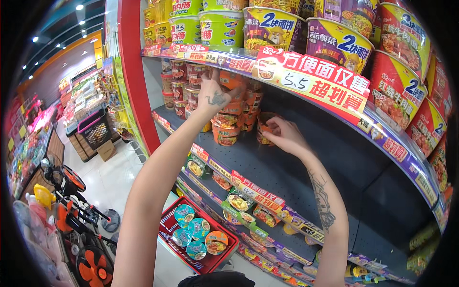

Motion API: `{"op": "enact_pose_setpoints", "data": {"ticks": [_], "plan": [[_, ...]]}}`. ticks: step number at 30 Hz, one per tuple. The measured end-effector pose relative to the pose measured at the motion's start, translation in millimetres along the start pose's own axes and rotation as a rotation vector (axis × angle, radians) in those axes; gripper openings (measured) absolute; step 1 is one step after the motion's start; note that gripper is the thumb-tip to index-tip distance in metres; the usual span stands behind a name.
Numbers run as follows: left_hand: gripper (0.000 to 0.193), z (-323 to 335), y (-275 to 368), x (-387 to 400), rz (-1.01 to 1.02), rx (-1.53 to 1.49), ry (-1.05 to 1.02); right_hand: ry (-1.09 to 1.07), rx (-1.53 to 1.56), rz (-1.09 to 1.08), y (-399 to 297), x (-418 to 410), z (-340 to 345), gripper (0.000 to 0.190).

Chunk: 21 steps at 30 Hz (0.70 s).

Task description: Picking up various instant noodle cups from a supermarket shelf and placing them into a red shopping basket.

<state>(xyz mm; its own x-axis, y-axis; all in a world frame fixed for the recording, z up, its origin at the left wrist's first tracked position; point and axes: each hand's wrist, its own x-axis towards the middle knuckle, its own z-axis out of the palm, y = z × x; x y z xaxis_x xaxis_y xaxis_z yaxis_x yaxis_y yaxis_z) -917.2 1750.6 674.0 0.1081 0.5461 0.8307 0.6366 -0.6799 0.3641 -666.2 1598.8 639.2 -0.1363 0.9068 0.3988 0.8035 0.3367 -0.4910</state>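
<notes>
Orange instant noodle cups point(225, 133) stand in stacks on the upper dark metal shelf. My left hand point(215, 94) is at the top cup point(229, 79) of the front stack, its fingers spread around that cup; whether it grips is hard to see because the thumb is blurred. Further right, my right hand point(287, 134) has its thumb and fingers on the right side of a single orange noodle cup point(264, 123), which stands apart from the stacks. Brown-red noodle cups point(179, 90) are stacked left of my left hand.
Overhead, a shelf edge with price signs point(312, 80) carries large noodle tubs point(339, 45). A red shopping basket point(233, 247) below holds several teal noodle cups point(199, 227) and an orange one point(216, 242). Lower shelves hold noodle bowls point(239, 201). Fans point(94, 269) stand at left.
</notes>
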Motion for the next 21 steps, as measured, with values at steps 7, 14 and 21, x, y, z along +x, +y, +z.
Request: {"op": "enact_pose_setpoints", "data": {"ticks": [7,14,21], "plan": [[0.12,32.0,21.4,11.2,-0.251,-0.023,0.042,-0.015,0.047,-0.139,35.6,56.1,18.0,0.052],[0.104,9.4,21.0,-1.3,-0.105,-0.064,0.321,0.196,0.051,-0.366,38.5,106.4,42.9,0.068],[0.083,-61.4,18.3,-66.0,-0.225,-0.238,0.251,0.22,-0.036,-0.523,23.6,151.6,68.5,0.084]]}}
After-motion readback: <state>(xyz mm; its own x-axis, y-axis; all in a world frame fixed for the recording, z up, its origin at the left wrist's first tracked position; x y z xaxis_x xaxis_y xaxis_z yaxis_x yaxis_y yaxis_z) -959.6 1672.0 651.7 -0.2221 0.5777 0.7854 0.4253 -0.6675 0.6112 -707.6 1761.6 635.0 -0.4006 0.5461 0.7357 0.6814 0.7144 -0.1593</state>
